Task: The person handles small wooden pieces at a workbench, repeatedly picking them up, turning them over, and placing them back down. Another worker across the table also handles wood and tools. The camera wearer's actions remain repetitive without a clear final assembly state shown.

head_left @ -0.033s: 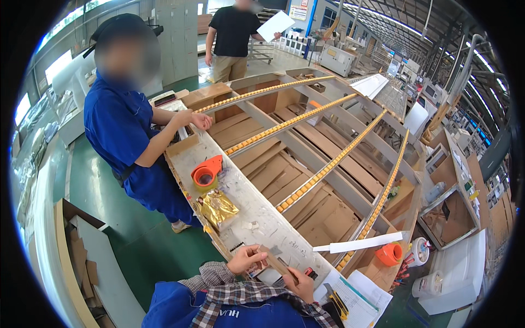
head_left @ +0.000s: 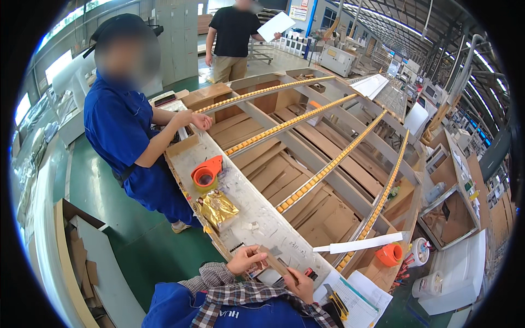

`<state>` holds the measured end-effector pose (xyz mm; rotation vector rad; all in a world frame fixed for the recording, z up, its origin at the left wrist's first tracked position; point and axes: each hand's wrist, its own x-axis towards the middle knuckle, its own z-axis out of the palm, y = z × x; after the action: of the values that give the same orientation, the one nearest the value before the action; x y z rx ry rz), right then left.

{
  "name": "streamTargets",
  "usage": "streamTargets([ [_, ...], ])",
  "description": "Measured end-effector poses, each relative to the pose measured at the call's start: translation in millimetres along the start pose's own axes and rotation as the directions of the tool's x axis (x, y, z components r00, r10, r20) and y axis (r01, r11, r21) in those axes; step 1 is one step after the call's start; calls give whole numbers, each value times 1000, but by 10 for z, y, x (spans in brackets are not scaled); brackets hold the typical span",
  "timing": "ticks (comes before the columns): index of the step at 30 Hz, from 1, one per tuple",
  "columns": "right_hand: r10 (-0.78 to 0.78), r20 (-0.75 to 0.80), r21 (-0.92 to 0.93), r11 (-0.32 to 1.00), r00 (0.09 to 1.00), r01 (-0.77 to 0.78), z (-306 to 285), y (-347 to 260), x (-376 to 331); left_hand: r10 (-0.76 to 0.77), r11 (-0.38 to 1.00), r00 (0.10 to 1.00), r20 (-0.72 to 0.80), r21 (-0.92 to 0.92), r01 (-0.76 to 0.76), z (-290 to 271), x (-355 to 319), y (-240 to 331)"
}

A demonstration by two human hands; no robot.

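Together, both hands' grip closed on one brown strip (head_left: 274, 264): left hand (head_left: 247, 259), right hand (head_left: 299, 285).

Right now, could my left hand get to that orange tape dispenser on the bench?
Probably yes. The left hand holds one end of a small brown piece, and the orange tape dispenser lies further up the bench, with only a gold foil bag between.

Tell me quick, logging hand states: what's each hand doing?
Left hand: closed on the brown strip.
Right hand: closed on the same strip's lower end.
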<state>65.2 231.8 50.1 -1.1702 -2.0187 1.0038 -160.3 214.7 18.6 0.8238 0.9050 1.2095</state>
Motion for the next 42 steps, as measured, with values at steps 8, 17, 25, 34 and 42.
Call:
streamTargets([
  [8, 40, -9, 90, 995, 999, -39, 99, 30, -34, 109, 993, 991, -74, -27, -111, 65, -30, 9],
  [17, 223, 161, 325, 908, 961, -265, 71, -159, 2, 67, 995, 988, -138, -60, -76, 64, -74, -17],
  [25, 105, 142, 303, 942, 984, -144, -8, -59, 104, 70, 994, 987, -146, -70, -80, 17, 83, -84],
  [34, -55, 146, 152, 988, 988, 32, 9, -175, -3, 114, 985, 974, -196, -104, -136, 99, -6, 22],
  [42, -35, -30, 123, 992, 999, 39, 12, -146, -28, 99, 991, 958, -269, -66, -120, 91, 32, -47],
])
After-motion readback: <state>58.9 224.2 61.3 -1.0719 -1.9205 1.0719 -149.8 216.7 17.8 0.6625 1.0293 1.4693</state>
